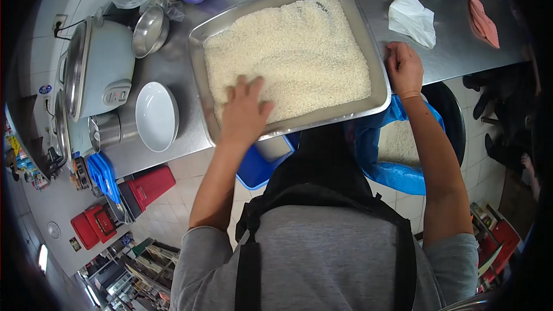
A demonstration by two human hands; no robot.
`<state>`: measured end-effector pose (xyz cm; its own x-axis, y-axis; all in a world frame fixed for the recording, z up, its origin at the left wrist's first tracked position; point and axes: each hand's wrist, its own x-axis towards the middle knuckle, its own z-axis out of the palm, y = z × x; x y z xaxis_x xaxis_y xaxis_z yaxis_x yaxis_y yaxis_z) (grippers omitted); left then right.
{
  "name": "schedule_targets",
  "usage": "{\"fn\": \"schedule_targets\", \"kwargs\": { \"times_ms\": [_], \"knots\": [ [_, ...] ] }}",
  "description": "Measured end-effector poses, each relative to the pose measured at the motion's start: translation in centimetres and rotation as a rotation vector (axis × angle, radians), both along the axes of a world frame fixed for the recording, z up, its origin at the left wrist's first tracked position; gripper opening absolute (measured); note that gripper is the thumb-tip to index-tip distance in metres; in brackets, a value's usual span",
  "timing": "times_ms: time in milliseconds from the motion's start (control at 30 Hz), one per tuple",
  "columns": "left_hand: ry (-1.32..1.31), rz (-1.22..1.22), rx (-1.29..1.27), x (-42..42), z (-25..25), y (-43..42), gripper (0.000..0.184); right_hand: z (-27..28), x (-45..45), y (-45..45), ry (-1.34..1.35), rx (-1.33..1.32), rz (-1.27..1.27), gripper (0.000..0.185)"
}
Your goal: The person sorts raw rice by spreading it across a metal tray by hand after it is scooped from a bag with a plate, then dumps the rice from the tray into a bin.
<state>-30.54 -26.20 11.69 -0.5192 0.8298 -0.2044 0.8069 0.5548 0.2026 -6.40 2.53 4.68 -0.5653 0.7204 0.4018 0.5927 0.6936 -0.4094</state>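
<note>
Rice (294, 52): spread across steel tray (197, 60)
Left hand (246, 109): on rice, grip apart!
Right hand (406, 69): curled beside tray; grip, can't tell

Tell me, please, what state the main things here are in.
Rice: loose, unevenly spread
Metal tray: holding rice
Left hand: spread over rice
Right hand: curled beside tray
Blue bag: open, rice inside
White bowl: upright, empty
Steel bowl: empty
White tissue: crumpled
Pink cloth: bunched
Farther rice cooker: lid on

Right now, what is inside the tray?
In the tray lies rice, with the left hand over it. Rice hides most of the tray's floor; anything buried beneath it or under that hand cannot be seen.
</note>
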Motion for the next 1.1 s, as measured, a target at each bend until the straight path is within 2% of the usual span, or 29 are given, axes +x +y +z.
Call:
{"fn": "schedule_targets", "kwargs": {
  "times_ms": [233, 267, 367, 467, 533, 567, 600, 700, 733, 833, 867, 967, 1100],
  "knots": [
    [-0.088, -0.228, 0.070, 5.6, 0.5, 4.1, 0.049, 0.4, -0.1, -0.3, -0.009, -0.037, -0.027, 0.014],
    [-0.023, -0.246, 0.116, 5.9, 0.4, 3.8, 0.042, 0.2, -0.1, -0.2, -0.012, 0.009, -0.016, 0.016],
    [-0.278, -0.242, 0.292, 3.7, 0.7, 1.9, 0.034, -0.1, 0.0, 0.0, 0.015, 0.025, 0.002, 0.015],
    [-0.229, 0.047, 0.402, 0.3, 2.0, -0.8, 0.028, -0.1, 0.0, 0.0, -0.001, -0.001, 0.001, 0.015],
    [-0.098, 0.232, 0.458, -3.4, 0.6, -3.6, 0.032, 0.2, 0.1, -0.2, 0.036, -0.046, 0.009, 0.014],
    [0.104, 0.292, 0.470, -4.8, 0.6, -4.5, 0.036, 0.2, 0.1, -0.2, 0.057, -0.061, 0.018, 0.013],
    [0.304, 0.359, 0.472, -5.7, 0.4, -5.4, 0.040, -0.7, 0.5, 0.4, 0.038, -0.154, -0.009, 0.011],
    [0.275, 0.527, 0.538, -7.9, -1.5, -7.0, 0.046, -3.0, 0.2, 2.1, 0.448, -0.576, 0.052, 0.011],
    [0.051, 0.569, 0.478, -8.3, -1.8, -7.3, 0.047, -2.5, 0.2, 2.8, 0.361, -0.681, 0.022, 0.024],
    [-0.041, 0.591, 0.508, -7.5, -3.8, -7.2, 0.046, 0.0, -2.4, 2.3, 0.330, -0.947, -0.003, 0.034],
    [-0.094, 0.589, 0.627, -7.3, -4.2, -7.5, 0.045, 0.7, -3.4, 0.8, 0.300, -0.852, 0.013, 0.041],
    [-0.212, 0.633, 0.580, -5.8, -3.1, -8.8, 0.039, 0.3, -3.9, 0.1, -0.004, -0.370, 0.104, 0.042],
    [-0.250, 0.711, 0.430, -1.4, -1.6, -13.3, 0.042, 1.7, -2.8, -2.4, -0.088, -0.418, 0.217, 0.034]
  ]
}}
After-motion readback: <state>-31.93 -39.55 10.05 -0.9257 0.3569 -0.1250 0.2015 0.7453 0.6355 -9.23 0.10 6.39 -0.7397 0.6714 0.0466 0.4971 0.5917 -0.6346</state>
